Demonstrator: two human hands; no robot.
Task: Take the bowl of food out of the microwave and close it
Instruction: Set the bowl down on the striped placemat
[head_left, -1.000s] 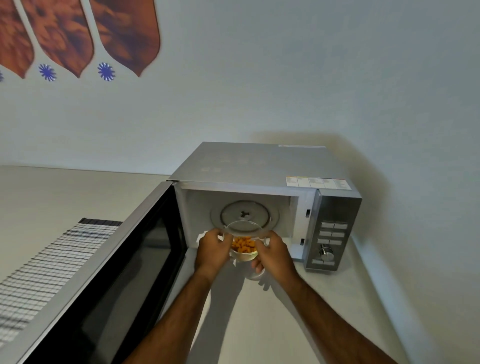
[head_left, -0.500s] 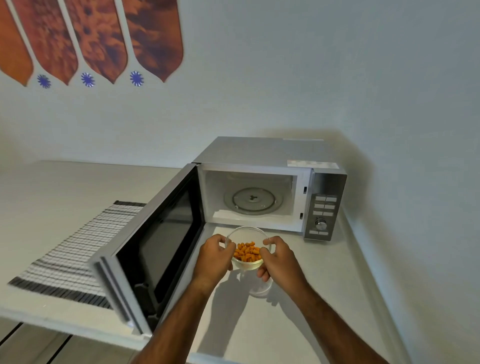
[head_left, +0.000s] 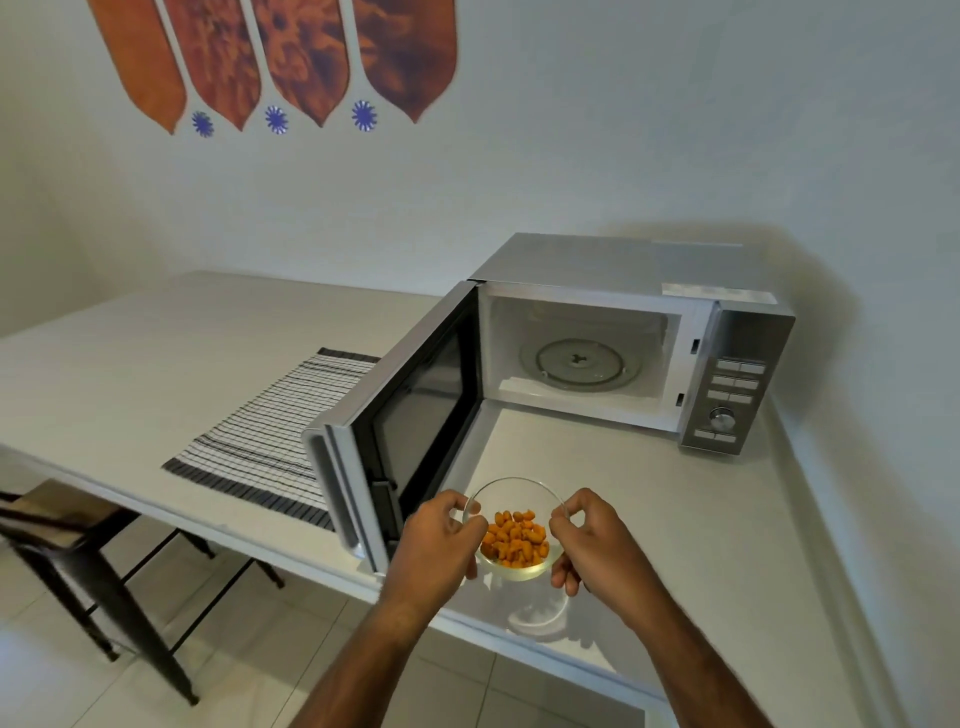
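Observation:
A clear glass bowl (head_left: 511, 496) holding orange food pieces (head_left: 515, 538) hangs just above the white counter, near its front edge. My left hand (head_left: 436, 540) grips its left rim and my right hand (head_left: 589, 538) grips its right rim. The silver microwave (head_left: 618, 270) stands at the back right against the wall. Its door (head_left: 395, 421) is swung wide open to the left, right beside my left hand. Inside, the glass turntable (head_left: 579, 364) is bare.
A striped placemat (head_left: 270, 436) lies on the white counter (head_left: 130, 364) left of the door. A dark chair (head_left: 67, 525) stands below the counter's front edge at far left. The wall runs along the counter's right side.
Both hands have drawn the bowl out of the microwave cavity and toward the counter's front edge. The view has pulled back and shows more of the counter and floor.

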